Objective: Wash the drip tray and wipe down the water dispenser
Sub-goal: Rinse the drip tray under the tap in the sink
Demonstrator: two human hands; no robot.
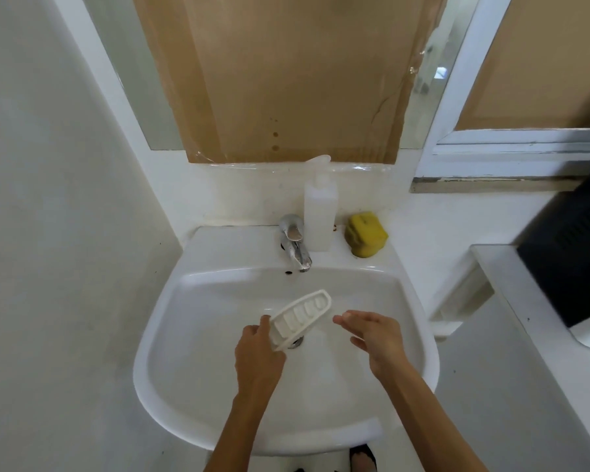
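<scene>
Holding the tray [302, 315] tilted over the sink [171, 335], our left hand [258, 349] grips its near end while our right hand [372, 335] hovers beside it, fingers loose, holding nothing. It looks light, stiff, likely slippery when wet; we judge the rim edges the safest hold.

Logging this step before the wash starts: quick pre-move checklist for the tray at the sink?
1. Tray held: ok. The left hand grips the tray at its near end, tilted over the basin.
2. Tray over the sink: ok, above the drain.
3. Right hand free: ok, open and holding nothing, just right of the tray.
4. Water on: not ok, no stream shows from the tap.
5. Sponge in reach: ok by eye, on the sink ledge right of the soap bottle.
6. Tray dirt: cannot tell, too small to see.
</scene>
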